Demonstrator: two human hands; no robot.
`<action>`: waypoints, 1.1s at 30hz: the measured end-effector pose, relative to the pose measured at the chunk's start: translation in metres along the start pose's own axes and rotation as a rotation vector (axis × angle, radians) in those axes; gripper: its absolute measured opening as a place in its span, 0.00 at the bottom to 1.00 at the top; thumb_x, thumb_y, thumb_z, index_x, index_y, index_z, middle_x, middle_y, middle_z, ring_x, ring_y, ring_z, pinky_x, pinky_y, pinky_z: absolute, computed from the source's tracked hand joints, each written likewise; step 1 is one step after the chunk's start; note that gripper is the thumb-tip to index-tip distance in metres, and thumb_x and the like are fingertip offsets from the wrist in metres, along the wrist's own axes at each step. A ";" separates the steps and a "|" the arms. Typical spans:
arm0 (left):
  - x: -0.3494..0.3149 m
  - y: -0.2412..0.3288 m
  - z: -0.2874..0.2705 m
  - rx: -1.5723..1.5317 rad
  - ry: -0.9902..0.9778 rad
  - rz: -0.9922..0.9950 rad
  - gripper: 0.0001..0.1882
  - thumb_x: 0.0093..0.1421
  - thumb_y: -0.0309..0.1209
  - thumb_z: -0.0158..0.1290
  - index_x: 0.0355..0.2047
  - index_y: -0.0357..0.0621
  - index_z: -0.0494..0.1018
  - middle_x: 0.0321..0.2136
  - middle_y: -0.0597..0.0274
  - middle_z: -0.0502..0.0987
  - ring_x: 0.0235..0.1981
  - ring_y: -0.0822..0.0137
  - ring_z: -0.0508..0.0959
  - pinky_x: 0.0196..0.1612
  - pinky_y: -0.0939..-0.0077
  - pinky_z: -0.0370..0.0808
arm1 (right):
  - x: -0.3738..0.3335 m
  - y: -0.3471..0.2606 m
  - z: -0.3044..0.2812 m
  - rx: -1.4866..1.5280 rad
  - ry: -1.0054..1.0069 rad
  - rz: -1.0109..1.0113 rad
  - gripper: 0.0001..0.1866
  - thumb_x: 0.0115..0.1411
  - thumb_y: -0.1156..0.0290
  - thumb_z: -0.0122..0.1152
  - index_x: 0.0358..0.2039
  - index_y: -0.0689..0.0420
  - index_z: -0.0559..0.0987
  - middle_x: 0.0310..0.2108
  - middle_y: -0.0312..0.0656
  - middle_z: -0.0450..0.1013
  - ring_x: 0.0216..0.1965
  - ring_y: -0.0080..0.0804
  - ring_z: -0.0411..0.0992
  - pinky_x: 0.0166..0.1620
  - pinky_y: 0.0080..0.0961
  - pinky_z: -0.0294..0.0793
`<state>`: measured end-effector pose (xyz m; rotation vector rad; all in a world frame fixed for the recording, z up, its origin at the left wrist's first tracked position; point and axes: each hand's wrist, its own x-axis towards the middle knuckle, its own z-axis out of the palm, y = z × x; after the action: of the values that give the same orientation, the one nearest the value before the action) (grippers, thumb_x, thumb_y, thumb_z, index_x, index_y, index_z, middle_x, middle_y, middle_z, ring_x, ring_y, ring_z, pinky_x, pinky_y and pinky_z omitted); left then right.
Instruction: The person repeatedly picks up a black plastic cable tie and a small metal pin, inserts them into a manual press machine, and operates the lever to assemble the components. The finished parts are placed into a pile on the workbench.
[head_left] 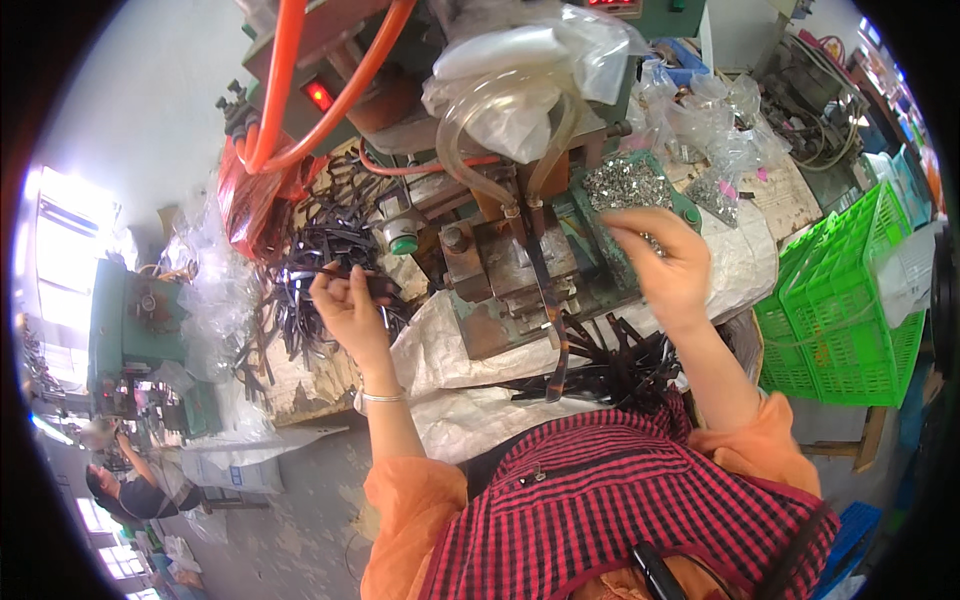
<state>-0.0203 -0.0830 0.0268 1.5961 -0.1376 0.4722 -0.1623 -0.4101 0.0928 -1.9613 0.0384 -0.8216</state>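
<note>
My left hand [347,308] is closed, thumb and fingers pinched on a dark strip [378,287] shaped like a glasses temple, beside a tangled pile of similar black strips [335,225]. Held away from the press, my right hand [672,268] has its fingers apart, just below a green tray [688,208] of small shiny metal pieces [628,184]. I see nothing between those fingers. A tortoiseshell strip with a curved end [551,325] points toward me from the metal fixture [500,260] of the machine. More dark strips [625,365] lie near my apron.
Orange hoses [285,80] and a clear looped tube [455,130] hang around the machine. A green plastic crate [840,300] stands at the right. Plastic bags [715,120] crowd the back right. Another person [145,490] works far left beside a green machine [150,320].
</note>
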 end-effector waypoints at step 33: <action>-0.066 0.102 0.090 0.281 -0.528 1.132 0.14 0.49 0.26 0.70 0.36 0.47 0.80 0.39 0.58 0.85 0.18 0.71 0.77 0.20 0.77 0.70 | -0.014 0.097 -0.008 -0.691 0.086 -0.032 0.09 0.50 0.69 0.73 0.33 0.54 0.87 0.52 0.53 0.78 0.63 0.54 0.68 0.62 0.45 0.70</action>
<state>-0.0981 -0.1929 0.0956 1.7763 -1.4743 0.9364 -0.1480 -0.4622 0.0104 -2.5684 0.3879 -1.0005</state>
